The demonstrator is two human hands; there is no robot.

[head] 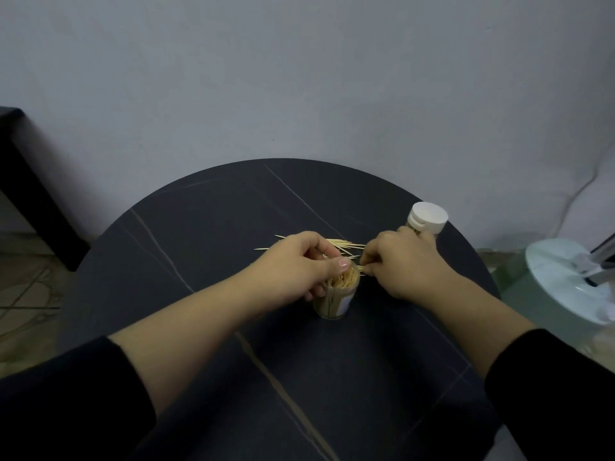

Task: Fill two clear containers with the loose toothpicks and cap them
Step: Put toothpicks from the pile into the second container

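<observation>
An open clear container (pixel 334 302) stands upright in the middle of the round dark table (pixel 206 247), packed with toothpicks. My left hand (pixel 301 262) grips it near the rim, thumb over the opening. My right hand (pixel 404 264) pinches a few toothpicks just right of the rim. Loose toothpicks (pixel 346 245) lie on the table behind both hands, partly hidden. A second container with a white cap (pixel 427 217) stands behind my right hand; its body is mostly hidden.
A grey wall rises close behind the table. A white round base with a metal arm (pixel 572 277) sits off the table to the right. A dark piece of furniture (pixel 20 181) stands at the far left.
</observation>
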